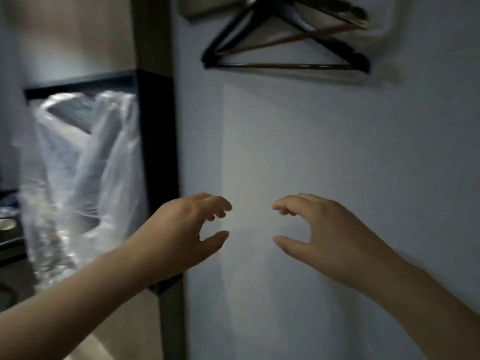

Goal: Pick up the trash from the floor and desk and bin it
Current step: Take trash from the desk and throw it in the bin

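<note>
My left hand (187,229) and my right hand (319,229) are both raised in front of a pale wall (324,152), facing each other with a gap between them. Fingers of both hang loosely curled and hold nothing. A clear plastic bag (83,183) hangs at the left, inside a dark-framed opening, just left of my left forearm. No trash item or bin is visible in this view.
Dark clothes hangers (285,48) hang on the wall at the top. A dark vertical frame post (158,152) separates the wall from the bag's recess. Dim, blurred objects sit on a dark surface (10,229) at the far left edge.
</note>
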Demonstrator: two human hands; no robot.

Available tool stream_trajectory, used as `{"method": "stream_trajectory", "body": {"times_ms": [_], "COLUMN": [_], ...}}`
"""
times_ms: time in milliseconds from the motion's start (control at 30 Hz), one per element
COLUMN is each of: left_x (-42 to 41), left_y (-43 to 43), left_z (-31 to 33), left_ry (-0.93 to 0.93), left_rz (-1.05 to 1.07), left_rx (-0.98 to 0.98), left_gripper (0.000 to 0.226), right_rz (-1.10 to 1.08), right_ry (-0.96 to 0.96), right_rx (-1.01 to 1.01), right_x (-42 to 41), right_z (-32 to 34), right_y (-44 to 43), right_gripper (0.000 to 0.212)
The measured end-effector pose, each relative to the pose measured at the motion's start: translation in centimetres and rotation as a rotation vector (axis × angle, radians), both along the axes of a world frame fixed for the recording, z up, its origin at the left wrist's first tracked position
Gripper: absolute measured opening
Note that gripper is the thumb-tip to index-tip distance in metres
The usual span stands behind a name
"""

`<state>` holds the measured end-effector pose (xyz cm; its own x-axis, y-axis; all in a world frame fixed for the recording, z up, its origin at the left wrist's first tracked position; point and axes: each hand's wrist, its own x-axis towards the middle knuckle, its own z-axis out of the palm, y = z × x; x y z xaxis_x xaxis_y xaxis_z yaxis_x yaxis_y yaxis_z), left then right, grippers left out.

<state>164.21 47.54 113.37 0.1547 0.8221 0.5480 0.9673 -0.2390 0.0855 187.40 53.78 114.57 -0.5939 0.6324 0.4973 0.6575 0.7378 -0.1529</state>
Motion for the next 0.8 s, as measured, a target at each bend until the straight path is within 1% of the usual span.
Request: {"method": "stream_trajectory", "body": {"times_ms": [167,267,433,633,800], "left_x": [-10.9,-16.8,-24.5,-31.6,-37.7], "left_y": [-7.1,-11.2,-16.5,-19.9,-20.4], "left_z": [0.6,0.6,0.4,-0.7,-1.7], "left_ry": [-0.002,-0.012,-0.038,-0.06,-0.041], "left_rz": [0.192,0.306,0.499,0.679,0.801], "left_rx": [0.032,0.028,0.002,0.012,0.01], "left_gripper": [0.047,0.039,0.04,0.042,0.042], "right_rz": [0.19,0.316,0.484,0.638,0.752], "right_ry": [0.0,-0.02,-0.057,-0.056,-0.068], "right_rx": [0.034,0.027,0.044,0.046,0.066], "right_x": [-12.7,-20.1,-30.8,-41.4,-49.3], "right_z": [0.8,1.1,1.1,0.3,-0.7], "right_y": [-2.8,-4.8,-6.6,-7.4,-6.1], "right_gripper": [0.048,0.049,0.048,0.048,0.05]}}
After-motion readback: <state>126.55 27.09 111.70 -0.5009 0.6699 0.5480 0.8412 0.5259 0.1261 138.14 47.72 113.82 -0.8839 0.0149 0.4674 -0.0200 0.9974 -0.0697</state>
